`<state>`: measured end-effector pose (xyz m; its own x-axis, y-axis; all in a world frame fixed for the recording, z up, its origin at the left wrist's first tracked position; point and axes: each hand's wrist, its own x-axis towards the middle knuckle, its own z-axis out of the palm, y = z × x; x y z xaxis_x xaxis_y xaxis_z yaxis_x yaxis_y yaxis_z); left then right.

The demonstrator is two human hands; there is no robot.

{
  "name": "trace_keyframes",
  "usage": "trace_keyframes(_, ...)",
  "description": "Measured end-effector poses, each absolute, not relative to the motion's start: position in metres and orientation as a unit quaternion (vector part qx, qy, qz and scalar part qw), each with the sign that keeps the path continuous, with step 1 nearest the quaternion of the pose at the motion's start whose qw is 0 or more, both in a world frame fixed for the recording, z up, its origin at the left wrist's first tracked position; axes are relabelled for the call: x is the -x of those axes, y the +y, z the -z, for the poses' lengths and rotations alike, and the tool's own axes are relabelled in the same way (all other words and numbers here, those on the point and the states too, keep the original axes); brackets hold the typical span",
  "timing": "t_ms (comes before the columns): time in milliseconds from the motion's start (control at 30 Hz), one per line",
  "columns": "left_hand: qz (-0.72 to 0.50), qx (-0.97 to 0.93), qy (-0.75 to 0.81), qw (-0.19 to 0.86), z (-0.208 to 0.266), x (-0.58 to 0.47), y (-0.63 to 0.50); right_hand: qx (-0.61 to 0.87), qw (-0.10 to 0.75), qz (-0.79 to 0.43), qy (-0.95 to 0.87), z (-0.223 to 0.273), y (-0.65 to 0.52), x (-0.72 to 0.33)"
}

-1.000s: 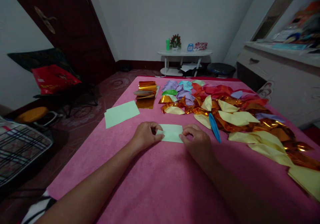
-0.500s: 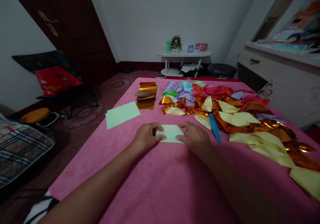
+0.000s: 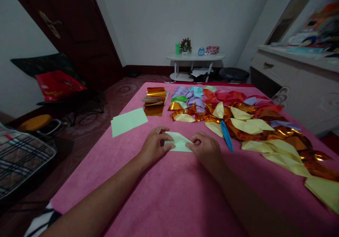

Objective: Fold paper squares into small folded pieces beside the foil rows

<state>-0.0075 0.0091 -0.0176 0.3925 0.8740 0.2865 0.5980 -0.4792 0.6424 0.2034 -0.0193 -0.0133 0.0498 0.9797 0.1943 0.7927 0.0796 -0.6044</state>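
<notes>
Between my two hands a folded pale green sheet of paper (image 3: 180,143) lies low over the pink cloth (image 3: 159,194). My left hand (image 3: 156,143) grips its left end, thumb on the near side and fingers over the far side. At the right end, my right hand (image 3: 206,147) pinches the paper between thumb and curled fingers. The far right corner of the paper now slants down toward that hand. A stack of pale green sheets (image 3: 129,121) lies to the left, and gold foil sheets (image 3: 154,106) lie behind it.
Folded paper pieces in yellow (image 3: 251,125), gold, red and purple spread over the right side. A blue folded strip (image 3: 226,135) lies near my right hand. Beyond the cloth stand a white side table (image 3: 196,57) and a black round stool (image 3: 234,74).
The paper's far right corner has been folded down, so its straight top edge now slopes. My right fingers have shifted a little lower and closed on that corner.
</notes>
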Motion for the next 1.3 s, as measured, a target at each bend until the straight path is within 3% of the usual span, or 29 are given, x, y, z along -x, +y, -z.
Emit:
trace_keyframes(167, -0.312, -0.796, 0.456, 0.249, 0.015, 0.007, 0.007, 0.657, 0.362, -0.213, -0.627, 0.017, -0.023, -0.2)
trace_keyframes(400, -0.34, -0.744, 0.447, 0.362, 0.013, 0.004, 0.004, 0.614, 0.453, -0.251, -0.596, 0.014, -0.026, -0.196)
trace_keyframes(667, -0.391, -0.675, 0.479, 0.402, 0.016, 0.003, 0.003, 0.621, 0.444, -0.262, -0.59, 0.016, -0.021, -0.196)
trace_keyframes(933, -0.44, -0.667, 0.467, 0.379, 0.009, 0.002, 0.001, 0.492, 0.551, -0.433, -0.517, 0.019, -0.02, -0.19)
trace_keyframes(1100, -0.487, -0.686, 0.416, 0.344, 0.005, -0.001, -0.001, 0.481, 0.537, -0.457, -0.521, 0.015, -0.022, -0.194)
trace_keyframes(1300, -0.449, -0.618, 0.445, 0.468, 0.0, -0.003, -0.004, 0.481, 0.542, -0.458, -0.515, 0.013, -0.023, -0.195)
